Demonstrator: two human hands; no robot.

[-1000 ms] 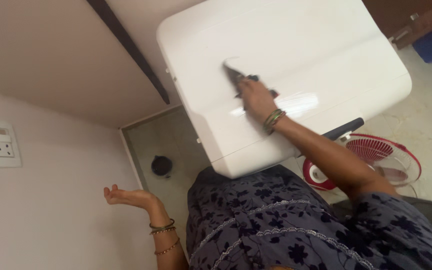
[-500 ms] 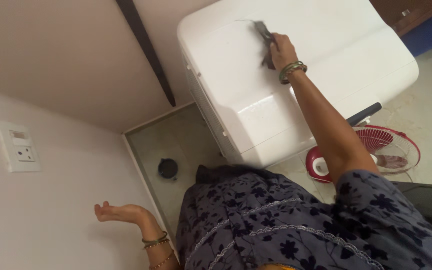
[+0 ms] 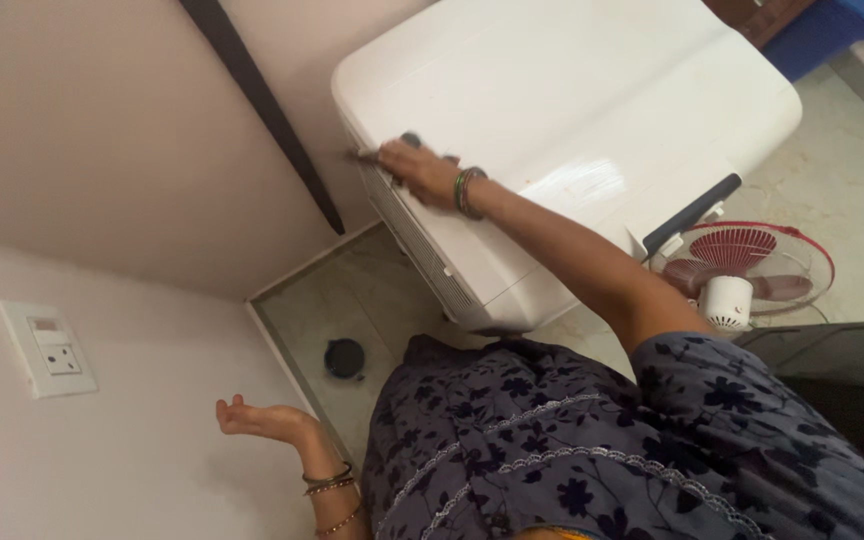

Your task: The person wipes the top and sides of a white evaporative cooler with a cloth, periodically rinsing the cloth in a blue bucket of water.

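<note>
A big white appliance with a smooth lid (image 3: 592, 90) stands against the wall. My right hand (image 3: 416, 170) presses a dark grey cloth (image 3: 404, 143) against the lid's left edge, near the corner by the wall; most of the cloth is hidden under my fingers. Green bangles ring that wrist. My left hand (image 3: 250, 417) hangs low at the left beside the wall, palm up, fingers loosely curled, holding nothing.
A red table fan (image 3: 752, 270) lies on the pale floor to the right of the appliance. A small dark round object (image 3: 344, 358) sits on the floor by the wall. A white wall socket (image 3: 47, 348) is at left. A dark bar (image 3: 257, 100) runs down the wall.
My right hand has swept the cloth from the lid's middle, up towards its far part, then left to the edge near the wall. My left hand has barely moved.
</note>
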